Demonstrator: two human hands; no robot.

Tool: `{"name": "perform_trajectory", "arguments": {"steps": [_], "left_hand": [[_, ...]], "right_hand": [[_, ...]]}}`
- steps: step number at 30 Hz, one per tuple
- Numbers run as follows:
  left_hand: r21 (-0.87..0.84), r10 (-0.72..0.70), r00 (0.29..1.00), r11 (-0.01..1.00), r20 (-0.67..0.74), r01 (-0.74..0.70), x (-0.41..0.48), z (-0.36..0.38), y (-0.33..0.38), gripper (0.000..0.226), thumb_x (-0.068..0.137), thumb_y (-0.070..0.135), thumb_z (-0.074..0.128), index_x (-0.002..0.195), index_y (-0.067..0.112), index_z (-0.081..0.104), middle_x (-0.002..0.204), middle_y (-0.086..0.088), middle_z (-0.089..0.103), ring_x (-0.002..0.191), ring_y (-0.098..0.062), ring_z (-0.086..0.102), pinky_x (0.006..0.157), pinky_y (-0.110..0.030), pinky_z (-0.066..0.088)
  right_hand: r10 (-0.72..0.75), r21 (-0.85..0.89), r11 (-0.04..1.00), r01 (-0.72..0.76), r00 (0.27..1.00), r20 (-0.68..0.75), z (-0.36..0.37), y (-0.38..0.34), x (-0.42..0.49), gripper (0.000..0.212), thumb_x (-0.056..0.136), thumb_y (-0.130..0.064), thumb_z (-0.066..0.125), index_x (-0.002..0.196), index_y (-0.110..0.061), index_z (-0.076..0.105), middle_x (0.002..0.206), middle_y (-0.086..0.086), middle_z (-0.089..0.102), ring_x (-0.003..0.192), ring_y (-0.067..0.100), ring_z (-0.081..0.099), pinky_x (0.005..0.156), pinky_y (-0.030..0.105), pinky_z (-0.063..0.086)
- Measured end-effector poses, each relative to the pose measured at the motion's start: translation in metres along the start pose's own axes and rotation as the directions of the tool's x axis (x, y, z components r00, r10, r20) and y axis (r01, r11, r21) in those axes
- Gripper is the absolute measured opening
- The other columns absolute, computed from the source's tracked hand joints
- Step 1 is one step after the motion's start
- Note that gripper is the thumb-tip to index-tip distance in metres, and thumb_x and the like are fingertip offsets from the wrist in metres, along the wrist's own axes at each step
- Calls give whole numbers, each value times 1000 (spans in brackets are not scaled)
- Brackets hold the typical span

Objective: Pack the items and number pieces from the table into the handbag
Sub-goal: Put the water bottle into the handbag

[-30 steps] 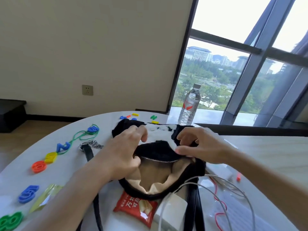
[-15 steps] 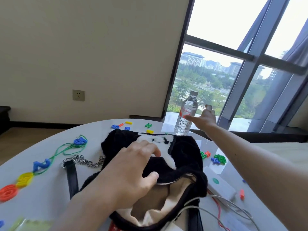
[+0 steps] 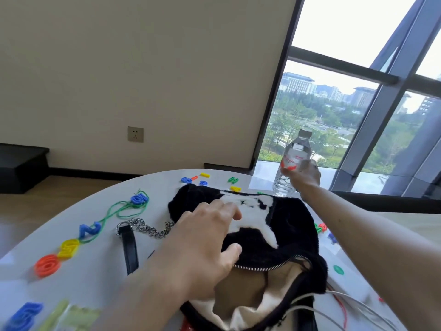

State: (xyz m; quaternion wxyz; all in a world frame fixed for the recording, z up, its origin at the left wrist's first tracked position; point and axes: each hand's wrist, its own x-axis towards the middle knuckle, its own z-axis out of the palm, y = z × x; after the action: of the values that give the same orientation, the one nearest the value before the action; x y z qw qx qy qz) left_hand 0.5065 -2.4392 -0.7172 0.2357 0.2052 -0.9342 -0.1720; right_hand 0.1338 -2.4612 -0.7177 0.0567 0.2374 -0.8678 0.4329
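A fluffy black and white handbag (image 3: 281,225) lies on the white table (image 3: 100,266), its zip undone and the cream lining showing. My left hand (image 3: 202,249) rests on the bag's near edge, fingers spread, thumb at the zip. My right hand (image 3: 304,174) is stretched to the far table edge, fingers wrapped around a clear water bottle (image 3: 292,163) that stands upright. Coloured number pieces lie about: an orange one (image 3: 47,265), a yellow one (image 3: 69,247), a blue 2 (image 3: 89,229), a blue piece (image 3: 139,199) on a green cord (image 3: 112,212).
The bag's black strap (image 3: 130,249) and chain (image 3: 149,228) trail left. More small number pieces (image 3: 205,179) sit behind the bag and to its right (image 3: 321,227). White cables (image 3: 334,304) lie at the lower right. A blue 5 (image 3: 23,315) and a packet (image 3: 71,316) lie at bottom left.
My right hand left the bag's opening, reached to the far edge and closed around the water bottle. My left hand stayed on the bag. The view tilted upward.
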Motion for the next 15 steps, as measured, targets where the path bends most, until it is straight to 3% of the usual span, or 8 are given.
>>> {"name": "perform_trajectory", "arguments": {"steps": [5, 8, 10, 13, 15], "left_hand": [[87, -198, 972, 978, 127, 188, -18, -15, -13, 40, 87, 59, 57, 116, 34, 47, 109, 16, 50, 106, -8, 49, 93, -33, 46], [235, -276, 941, 945, 197, 228, -24, -18, -21, 41, 83, 63, 58, 108, 32, 51, 107, 13, 53, 103, -11, 51, 89, -34, 47], [265, -284, 935, 938, 210, 225, -29, -20, -23, 33, 85, 60, 59, 97, 29, 55, 103, 9, 57, 98, -14, 57, 86, -36, 49], [104, -246, 949, 968, 198, 229, -31, -21, -27, 25, 89, 51, 63, 87, 26, 60, 86, 7, 63, 80, -15, 62, 73, -34, 51], [-37, -195, 974, 979, 111, 200, -27, -19, -26, 20, 91, 44, 65, 87, 25, 60, 79, 7, 63, 74, -14, 61, 66, -29, 48]], "right_hand": [[-199, 177, 962, 207, 978, -60, -45, -21, -28, 67, 78, -32, 83, 127, -4, 47, 119, 15, 62, 108, 34, 62, 96, 52, 53], [-225, 415, 883, 220, 974, -37, -81, -45, -54, 62, 81, -28, 81, 126, -8, 43, 110, 6, 64, 102, 27, 66, 90, 49, 57], [-253, 557, 808, 194, 967, 30, -108, -60, -81, 62, 83, -21, 80, 128, -4, 41, 114, 11, 65, 102, 25, 68, 83, 42, 61], [-340, 659, 725, 203, 936, 86, -145, -73, -132, 62, 85, -14, 78, 132, -1, 41, 112, 11, 67, 98, 20, 72, 76, 33, 62], [-407, 692, 683, 234, 909, 94, -163, -75, -169, 59, 86, -8, 76, 132, 2, 41, 107, 6, 69, 94, 12, 74, 72, 26, 61]]}}
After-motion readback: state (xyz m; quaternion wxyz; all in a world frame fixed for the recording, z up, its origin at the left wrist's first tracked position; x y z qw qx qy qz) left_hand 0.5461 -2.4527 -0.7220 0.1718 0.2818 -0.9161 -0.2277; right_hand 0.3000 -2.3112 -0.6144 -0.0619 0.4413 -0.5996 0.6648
